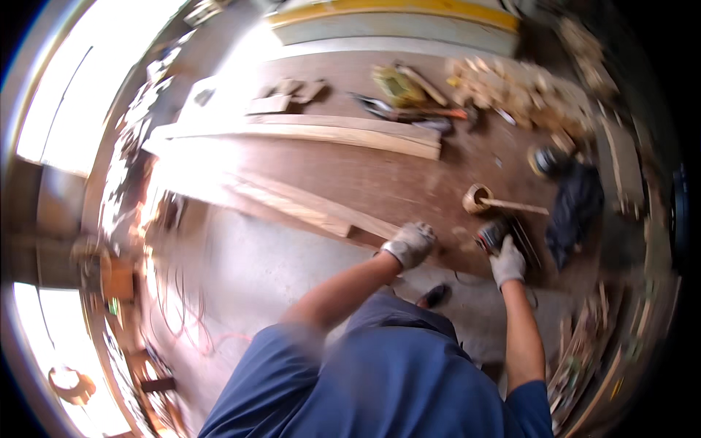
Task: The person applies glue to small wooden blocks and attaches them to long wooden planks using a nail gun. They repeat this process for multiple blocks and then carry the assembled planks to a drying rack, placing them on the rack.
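Woodworking shop, long planks (343, 135) on a workbench (380, 182), offcuts (511, 87), hand tools (409, 109)

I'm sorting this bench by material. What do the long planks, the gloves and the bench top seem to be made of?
Long planks: pale raw wood, unfinished look. Gloves on the left hand and right hand: light knitted fabric, probably cotton. Bench top: reddish-brown board, maybe plywood; blur leaves it open.

Workbench (380, 179) bearing planks (343, 135) (scraps too).

Both gloved hands reach forward, left hand (411, 243) curled loosely, right hand (506, 263) gripping (arms bare).
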Tool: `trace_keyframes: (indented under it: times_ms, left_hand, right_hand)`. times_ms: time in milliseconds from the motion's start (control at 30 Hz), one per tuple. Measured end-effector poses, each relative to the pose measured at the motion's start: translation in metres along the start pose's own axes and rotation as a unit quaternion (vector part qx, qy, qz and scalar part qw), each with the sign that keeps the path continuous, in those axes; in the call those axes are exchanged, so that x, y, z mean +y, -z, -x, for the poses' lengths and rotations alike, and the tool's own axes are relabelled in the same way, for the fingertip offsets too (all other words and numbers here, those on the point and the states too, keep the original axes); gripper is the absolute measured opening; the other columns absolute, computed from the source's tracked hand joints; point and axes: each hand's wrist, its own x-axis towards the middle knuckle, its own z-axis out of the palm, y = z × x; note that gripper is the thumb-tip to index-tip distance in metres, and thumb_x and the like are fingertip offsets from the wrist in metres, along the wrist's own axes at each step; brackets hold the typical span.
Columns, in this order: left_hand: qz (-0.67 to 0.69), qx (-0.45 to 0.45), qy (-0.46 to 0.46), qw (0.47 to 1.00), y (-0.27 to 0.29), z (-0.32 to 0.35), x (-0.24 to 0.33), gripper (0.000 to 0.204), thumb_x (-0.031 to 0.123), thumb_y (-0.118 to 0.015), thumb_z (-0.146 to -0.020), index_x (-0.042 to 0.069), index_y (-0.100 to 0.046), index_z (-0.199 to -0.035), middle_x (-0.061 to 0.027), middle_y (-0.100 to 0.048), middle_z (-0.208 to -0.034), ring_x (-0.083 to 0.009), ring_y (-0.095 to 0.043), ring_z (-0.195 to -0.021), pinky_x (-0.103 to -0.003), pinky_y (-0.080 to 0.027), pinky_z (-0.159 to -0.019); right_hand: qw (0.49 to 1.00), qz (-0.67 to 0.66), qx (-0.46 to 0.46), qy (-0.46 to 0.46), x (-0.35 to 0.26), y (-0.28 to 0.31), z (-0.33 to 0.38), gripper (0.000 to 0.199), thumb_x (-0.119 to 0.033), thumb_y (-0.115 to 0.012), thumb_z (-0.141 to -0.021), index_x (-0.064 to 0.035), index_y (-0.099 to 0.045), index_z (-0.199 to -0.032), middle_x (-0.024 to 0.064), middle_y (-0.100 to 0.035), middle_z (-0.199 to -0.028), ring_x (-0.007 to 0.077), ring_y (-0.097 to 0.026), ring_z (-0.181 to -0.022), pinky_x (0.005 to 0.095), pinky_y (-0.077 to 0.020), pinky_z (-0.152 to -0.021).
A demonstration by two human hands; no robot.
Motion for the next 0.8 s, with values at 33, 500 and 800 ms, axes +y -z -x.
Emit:
trace_keyframes:
  times_ms: [33,500,800]
  left_hand:
    - [-0.058,-0.011,0.062,0.996,0.009,0.006,0.006,0.035,0.017,-0.070,-0.086,0.007,-0.070,-0.119,-0.0140,-0.069,-0.122,-0.0328,-0.064,-0.118,-0.044,-0.053,-0.099]
    - [0.230,0.186,0.320,0.900,-0.026,0.215,0.005,0.044,0.028,-0.071,-0.095,0.008,-0.067,-0.134,-0.0183,-0.068,-0.132,-0.0370,-0.063,-0.125,-0.047,-0.051,-0.108]
    - [0.299,0.186,0.358,0.865,-0.043,0.322,-0.113,0.044,0.034,-0.069,-0.099,0.011,-0.068,-0.136,-0.0172,-0.069,-0.134,-0.0387,-0.064,-0.126,-0.048,-0.051,-0.109]
  right_hand:
    - [0.999,0.022,-0.027,-0.007,-0.006,0.009,0.003,0.090,-0.030,-0.083,-0.082,-0.0038,-0.042,-0.157,0.0256,-0.069,-0.125,0.0438,-0.069,-0.111,0.0546,-0.0557,-0.094]
    - [0.944,0.074,-0.029,0.319,-0.226,0.023,0.058,0.074,-0.040,-0.091,-0.071,-0.0078,-0.059,-0.130,0.0160,-0.062,-0.132,0.0355,-0.057,-0.128,0.0500,-0.0481,-0.108]
    - [0.944,0.243,-0.130,0.184,-0.256,-0.003,0.028,0.055,-0.031,-0.081,-0.075,-0.0099,-0.067,-0.124,0.0176,-0.069,-0.127,0.0377,-0.064,-0.123,0.0513,-0.0514,-0.105]
